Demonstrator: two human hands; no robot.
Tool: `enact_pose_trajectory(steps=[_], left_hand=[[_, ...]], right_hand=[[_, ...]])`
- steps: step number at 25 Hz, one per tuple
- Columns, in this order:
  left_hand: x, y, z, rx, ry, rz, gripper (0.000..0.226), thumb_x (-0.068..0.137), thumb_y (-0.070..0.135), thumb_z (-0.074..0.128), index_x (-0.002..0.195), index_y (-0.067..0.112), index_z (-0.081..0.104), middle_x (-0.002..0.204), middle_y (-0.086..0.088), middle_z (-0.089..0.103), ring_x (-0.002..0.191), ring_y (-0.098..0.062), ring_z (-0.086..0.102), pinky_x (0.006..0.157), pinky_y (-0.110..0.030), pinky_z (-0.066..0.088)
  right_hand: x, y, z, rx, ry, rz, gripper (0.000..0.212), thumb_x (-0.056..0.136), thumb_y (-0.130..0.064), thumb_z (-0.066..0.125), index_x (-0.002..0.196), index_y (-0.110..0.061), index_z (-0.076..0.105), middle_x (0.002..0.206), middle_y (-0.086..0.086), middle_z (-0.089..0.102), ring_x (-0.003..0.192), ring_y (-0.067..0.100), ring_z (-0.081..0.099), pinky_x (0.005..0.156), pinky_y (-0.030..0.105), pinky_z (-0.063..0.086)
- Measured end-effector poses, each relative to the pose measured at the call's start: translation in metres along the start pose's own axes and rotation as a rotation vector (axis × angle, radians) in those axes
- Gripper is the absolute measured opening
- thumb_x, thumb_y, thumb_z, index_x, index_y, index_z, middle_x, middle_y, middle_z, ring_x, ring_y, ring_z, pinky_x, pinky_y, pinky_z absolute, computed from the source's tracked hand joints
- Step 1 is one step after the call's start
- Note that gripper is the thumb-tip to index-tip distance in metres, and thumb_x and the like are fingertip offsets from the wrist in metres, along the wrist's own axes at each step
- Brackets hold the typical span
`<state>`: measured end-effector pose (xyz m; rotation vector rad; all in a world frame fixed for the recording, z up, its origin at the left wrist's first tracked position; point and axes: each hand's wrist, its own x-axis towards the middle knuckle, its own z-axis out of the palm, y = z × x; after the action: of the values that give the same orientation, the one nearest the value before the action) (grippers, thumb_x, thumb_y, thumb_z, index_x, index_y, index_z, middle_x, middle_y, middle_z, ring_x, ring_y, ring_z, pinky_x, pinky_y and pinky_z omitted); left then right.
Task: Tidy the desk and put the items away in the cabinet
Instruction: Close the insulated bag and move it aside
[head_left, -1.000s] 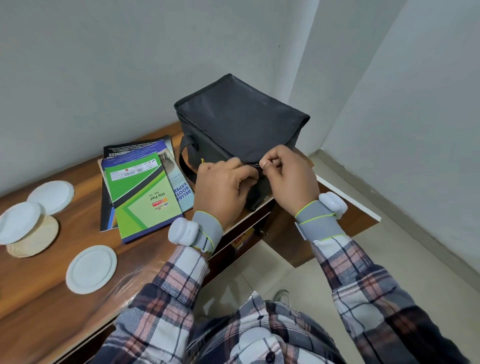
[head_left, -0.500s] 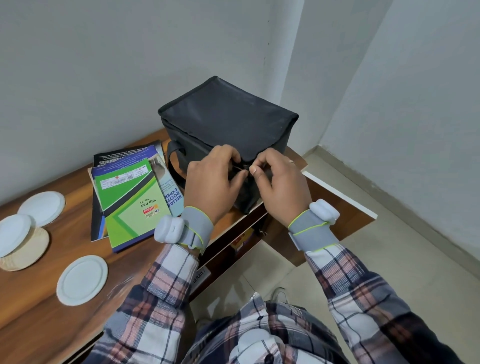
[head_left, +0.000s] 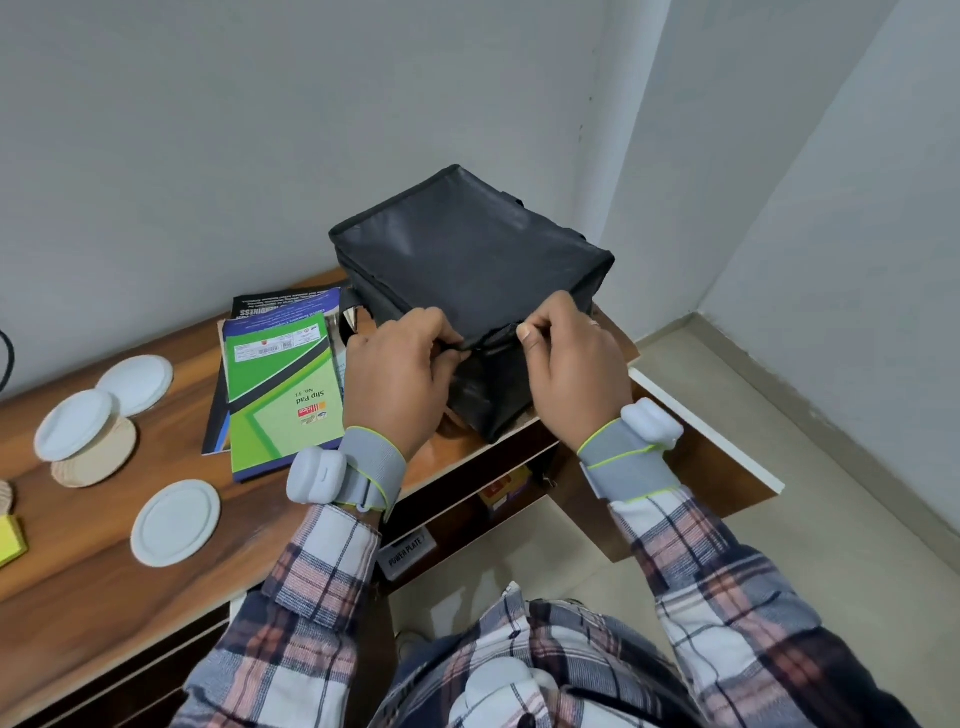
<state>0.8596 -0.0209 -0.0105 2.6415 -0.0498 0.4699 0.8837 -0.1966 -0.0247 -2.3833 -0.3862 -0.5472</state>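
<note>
A black fabric bag (head_left: 467, 254) with a flat lid stands on the right end of the wooden desk (head_left: 78, 561), against the wall. My left hand (head_left: 400, 379) grips the bag's near top edge. My right hand (head_left: 576, 364) pinches the same edge a little to the right, at the zip line; the zip pull itself is hidden by my fingers. A stack of books with a green slip pad (head_left: 280, 395) on top lies just left of the bag. Below the desk edge the cabinet (head_left: 519, 483) stands with its door (head_left: 696, 447) swung open.
Three white round lids (head_left: 175, 522) (head_left: 75, 425) (head_left: 136, 384) and a beige disc (head_left: 96, 457) lie on the desk's left half. A yellow pad (head_left: 9, 540) shows at the left edge. Inside the cabinet sit a small red box (head_left: 501, 491) and a labelled item (head_left: 410, 551). Tiled floor lies to the right.
My hands have drawn apart along the bag's near top edge, the right one sliding rightwards. The view has shifted, so the bag sits more to the centre.
</note>
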Motion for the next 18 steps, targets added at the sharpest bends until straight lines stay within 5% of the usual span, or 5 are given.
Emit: enact_pose_trajectory(steps=[3,13,18], left_hand=[[-0.003,0.005,0.001,0.031,0.009,-0.025,0.011,0.085,0.019,0.066,0.087,0.027,0.059,0.087,0.011,0.065,0.084,-0.024,0.062,0.079,-0.041,0.043],[-0.017,0.021,0.016,0.052,0.107,-0.196,0.017,0.086,0.017,0.065,0.088,0.030,0.054,0.087,0.009,0.065,0.083,-0.024,0.064,0.079,-0.042,0.048],[-0.025,0.032,0.028,-0.085,0.196,-0.273,0.017,0.091,0.022,0.051,0.107,0.027,0.056,0.098,0.008,0.056,0.085,-0.018,0.056,0.071,-0.031,0.039]], right_hand=[[0.014,0.026,-0.003,-0.008,0.008,0.083,0.011,0.097,-0.023,0.052,0.091,-0.013,0.051,0.080,0.008,0.062,0.077,0.038,0.056,0.061,0.036,0.031],[0.074,0.102,-0.030,-0.067,-0.039,0.287,0.017,0.097,-0.024,0.048,0.103,-0.008,0.054,0.108,0.014,0.061,0.097,0.041,0.057,0.077,0.044,0.043],[0.076,0.093,-0.025,0.073,-0.149,0.174,0.033,0.095,-0.039,0.054,0.119,-0.016,0.053,0.126,0.007,0.052,0.106,0.037,0.056,0.084,0.039,0.042]])
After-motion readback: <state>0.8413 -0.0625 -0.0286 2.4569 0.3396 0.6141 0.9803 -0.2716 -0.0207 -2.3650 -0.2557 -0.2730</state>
